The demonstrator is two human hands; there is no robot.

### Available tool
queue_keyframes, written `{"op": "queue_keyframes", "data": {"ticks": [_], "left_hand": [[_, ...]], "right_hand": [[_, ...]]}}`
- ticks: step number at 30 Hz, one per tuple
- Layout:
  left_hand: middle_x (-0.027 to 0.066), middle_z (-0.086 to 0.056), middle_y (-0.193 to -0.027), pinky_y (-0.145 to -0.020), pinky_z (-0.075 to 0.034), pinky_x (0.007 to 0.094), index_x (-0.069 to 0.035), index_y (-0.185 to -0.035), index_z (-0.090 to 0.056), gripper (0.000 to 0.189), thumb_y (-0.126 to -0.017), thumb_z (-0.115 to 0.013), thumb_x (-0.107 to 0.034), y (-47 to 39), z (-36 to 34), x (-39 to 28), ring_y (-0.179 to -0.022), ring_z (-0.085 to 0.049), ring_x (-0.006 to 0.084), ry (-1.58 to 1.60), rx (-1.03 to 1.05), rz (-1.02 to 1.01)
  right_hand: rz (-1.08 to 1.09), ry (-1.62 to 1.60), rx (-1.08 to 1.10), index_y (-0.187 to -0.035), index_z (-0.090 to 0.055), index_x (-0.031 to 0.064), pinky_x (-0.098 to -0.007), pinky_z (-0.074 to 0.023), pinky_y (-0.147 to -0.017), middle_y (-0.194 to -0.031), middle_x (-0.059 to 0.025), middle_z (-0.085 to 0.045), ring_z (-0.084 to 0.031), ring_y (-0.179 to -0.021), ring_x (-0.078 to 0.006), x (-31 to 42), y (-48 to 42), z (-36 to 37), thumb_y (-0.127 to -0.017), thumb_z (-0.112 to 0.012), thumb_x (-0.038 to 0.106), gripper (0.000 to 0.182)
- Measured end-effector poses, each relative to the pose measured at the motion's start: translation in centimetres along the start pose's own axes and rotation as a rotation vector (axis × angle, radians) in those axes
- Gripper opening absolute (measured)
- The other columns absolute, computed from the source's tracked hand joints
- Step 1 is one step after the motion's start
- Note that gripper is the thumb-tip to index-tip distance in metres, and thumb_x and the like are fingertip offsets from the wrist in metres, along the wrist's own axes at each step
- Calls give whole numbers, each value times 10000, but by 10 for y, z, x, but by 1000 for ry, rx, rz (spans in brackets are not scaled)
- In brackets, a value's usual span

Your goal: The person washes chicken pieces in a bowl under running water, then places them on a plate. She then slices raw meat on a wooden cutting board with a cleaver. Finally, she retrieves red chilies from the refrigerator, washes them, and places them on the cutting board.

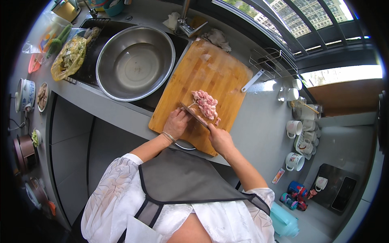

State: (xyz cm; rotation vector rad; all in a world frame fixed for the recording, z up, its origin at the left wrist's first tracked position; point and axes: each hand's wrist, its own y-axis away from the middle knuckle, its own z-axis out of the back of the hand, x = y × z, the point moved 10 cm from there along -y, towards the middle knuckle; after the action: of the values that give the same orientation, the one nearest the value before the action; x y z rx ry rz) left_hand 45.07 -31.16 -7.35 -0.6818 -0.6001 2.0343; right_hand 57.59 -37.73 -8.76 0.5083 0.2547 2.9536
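Observation:
My right hand (221, 140) grips the handle of a kitchen knife (195, 116), whose blade slants up and left over the board. Beside the blade, my left hand (177, 122) rests with bent fingers on the near left part of a wooden cutting board (218, 70). Its fingertips seem to press on a strip of raw meat, largely hidden by the fingers and blade. Just beyond the knife lies a heap of cut raw pink meat (206, 104). A small loose piece of meat (217, 121) sits near the right hand.
A large steel basin (135, 63) holding water stands over the sink, left of the board. Behind are a faucet (184, 26) and a wire rack (275, 63). Bagged vegetables (70, 56) lie at left. Mugs (294, 128) and bottles (297, 189) stand along the right side.

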Motion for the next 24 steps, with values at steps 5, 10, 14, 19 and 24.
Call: {"op": "queue_keyframes", "data": {"ticks": [5, 10, 14, 19, 24], "left_hand": [[60, -546, -1115, -855, -426, 375, -79, -1102, -587, 360, -747, -541, -45, 7, 0, 2, -1048, -499, 248, 50, 30, 23], [63, -539, -1134, -878, -422, 369, -84, -1131, -575, 393, -740, -555, -49, 9, 1, 0, -1072, -494, 247, 65, -1, 27], [70, -534, -1153, -884, -419, 371, -91, -1153, -569, 421, -734, -561, -45, 5, 2, -4, -1079, -491, 254, 70, 13, 5], [78, -520, -1175, -891, -415, 383, -91, -1146, -574, 428, -721, -579, -45, 11, -10, 2, -1076, -487, 273, 84, 106, 14], [119, -539, -1107, -895, -418, 402, -60, -1062, -600, 325, -740, -583, -26, 4, 7, 5, -1033, -495, 318, 120, -74, 52]], "right_hand": [[157, -113, -140, -1001, -488, 80, -496, -470, -636, -739, -213, -608, -600, -719, -393, 23, -44, -5, -826, -528, 135, 188], [46, -14, -70, -1017, -491, 81, -494, -474, -617, -717, -208, -605, -602, -678, -381, -7, -5, 21, -814, -519, 117, 209], [39, -36, -1, -1004, -494, 80, -493, -477, -620, -709, -197, -610, -607, -680, -377, -8, 15, 17, -812, -521, 112, 196], [172, -117, -155, -943, -501, 65, -504, -462, -635, -726, -226, -603, -589, -717, -409, 37, -51, -4, -816, -528, 126, 143], [85, -123, -105, -974, -521, 84, -490, -472, -642, -726, -196, -611, -595, -704, -399, 0, -31, 17, -820, -501, 118, 159]]}}
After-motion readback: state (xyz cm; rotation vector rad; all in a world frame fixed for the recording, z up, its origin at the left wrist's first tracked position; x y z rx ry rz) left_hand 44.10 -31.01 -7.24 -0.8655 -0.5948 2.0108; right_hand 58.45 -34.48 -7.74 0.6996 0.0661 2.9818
